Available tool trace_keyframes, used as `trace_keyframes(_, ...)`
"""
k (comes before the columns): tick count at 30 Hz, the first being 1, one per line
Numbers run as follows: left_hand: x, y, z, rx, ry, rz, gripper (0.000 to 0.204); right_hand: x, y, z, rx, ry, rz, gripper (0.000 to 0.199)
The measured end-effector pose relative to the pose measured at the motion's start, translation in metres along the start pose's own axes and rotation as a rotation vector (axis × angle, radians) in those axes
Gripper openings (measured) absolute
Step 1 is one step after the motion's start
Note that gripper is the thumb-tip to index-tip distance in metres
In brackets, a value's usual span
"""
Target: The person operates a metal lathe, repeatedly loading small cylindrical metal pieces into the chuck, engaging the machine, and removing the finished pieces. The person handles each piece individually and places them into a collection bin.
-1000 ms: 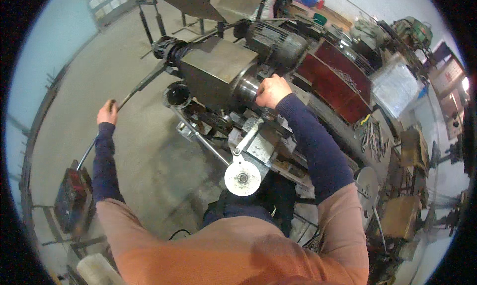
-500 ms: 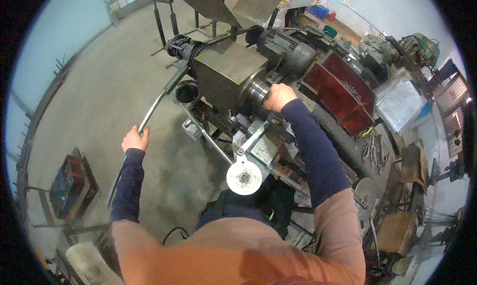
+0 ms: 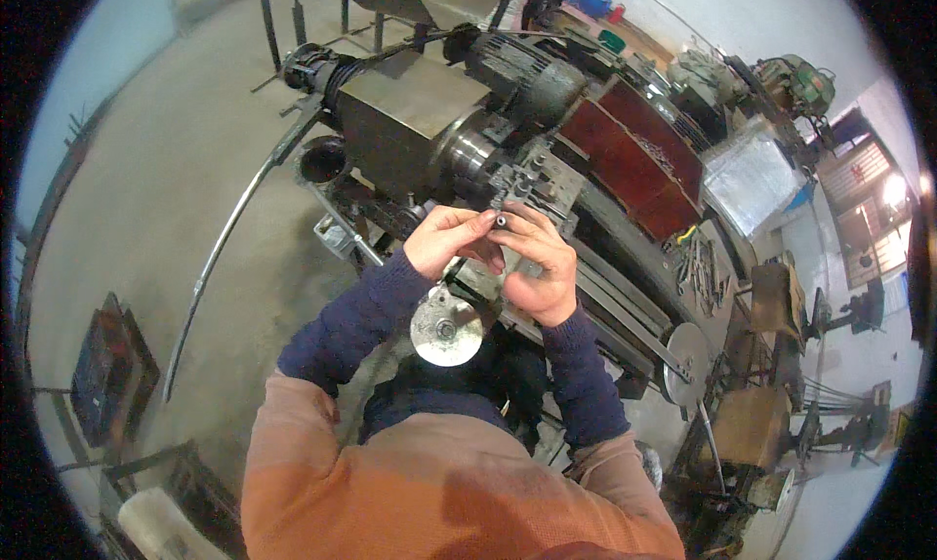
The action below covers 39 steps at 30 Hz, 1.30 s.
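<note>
Our left hand (image 3: 449, 240) quit the lever (image 3: 200, 287), open floor (image 3: 268, 258) at left, joining our right hand (image 3: 543, 265), fingertips pinching some tiny round part (image 3: 502, 221), mostly hidden.

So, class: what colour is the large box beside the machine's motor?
Dark red, slightly brownish; the box shows best in the head view.

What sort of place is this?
It looks like a metalworking workshop, though I'm judging by the equipment alone. There is a lathe-like machine with a shiny round metal end, a finned motor behind it, and a cluster of hand tools off to the right.
</note>
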<state>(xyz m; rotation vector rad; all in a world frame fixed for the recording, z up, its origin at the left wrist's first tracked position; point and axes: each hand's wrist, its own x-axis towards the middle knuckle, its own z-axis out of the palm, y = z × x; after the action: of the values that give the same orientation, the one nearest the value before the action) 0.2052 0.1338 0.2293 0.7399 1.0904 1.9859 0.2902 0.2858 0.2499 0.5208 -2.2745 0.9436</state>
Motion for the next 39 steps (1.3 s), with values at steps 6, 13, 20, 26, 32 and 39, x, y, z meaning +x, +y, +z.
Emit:
trace_keyframes(6,0.008,-0.018,-0.001,0.004,0.125,0.046,0.029,0.003,-0.013,-0.008,-0.135,0.016,0.012,0.040)
trace_keyframes(13,-0.005,0.014,-0.012,0.681,0.037,0.066,0.022,0.013,0.003,-0.004,-0.113,-0.213,-0.045,0.026)
trace_keyframes(20,-0.059,0.080,-0.110,1.672,0.425,0.314,0.030,0.070,0.066,0.004,-0.662,-0.425,0.077,0.025)
trace_keyframes(26,-0.187,0.118,-0.199,2.069,0.822,-0.064,0.027,0.091,0.103,0.025,-0.707,-0.598,0.311,0.015)
trace_keyframes(32,-0.238,0.093,-0.215,1.827,0.908,-0.392,0.038,0.102,0.113,0.027,-0.594,-0.681,0.330,0.023)
trace_keyframes(39,-0.236,0.092,-0.309,2.232,0.870,-0.624,0.022,0.103,0.115,0.024,-0.564,-0.708,0.356,0.028)
